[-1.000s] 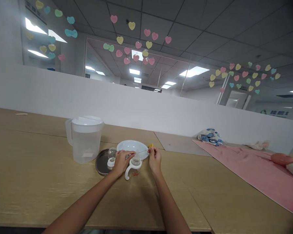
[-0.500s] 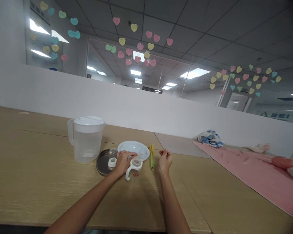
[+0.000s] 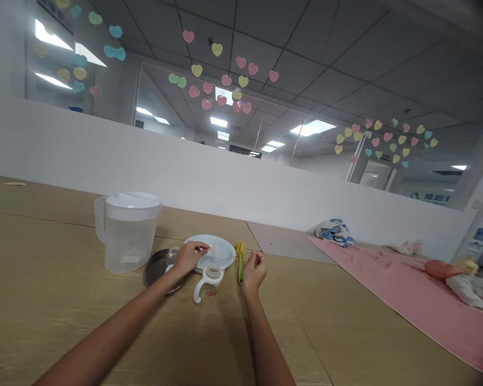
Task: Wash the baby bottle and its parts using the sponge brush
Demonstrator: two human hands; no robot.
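Observation:
My left hand [image 3: 190, 257] is over the left side of the white bowl [image 3: 225, 264], its thumb and finger pinched at a small translucent whitish piece too faint to name. My right hand [image 3: 255, 272], right of the bowl, is closed on a thin wire-like rod [image 3: 227, 259] that reaches left over the bowl's rim. Between my forearms stands a clear baby bottle [image 3: 214, 287], with white handles, red print and an uncapped neck. Left of it, partly behind my left wrist, a dark round tray [image 3: 155, 271] holds a clear dome cap [image 3: 172, 255].
A lidded clear pitcher [image 3: 129, 241] stands at the left. Just left of my right hand lies a brush with a yellow head and green handle [image 3: 240, 262]. A pink cloth [image 3: 370, 276] covers the right side, with a blue-and-white cloth [image 3: 335, 233] at its far corner.
My left hand has lifted from beside the bottle's neck to over the bowl, its fingers now pinched. The right hand stays by the brush. The whole view has shifted slightly.

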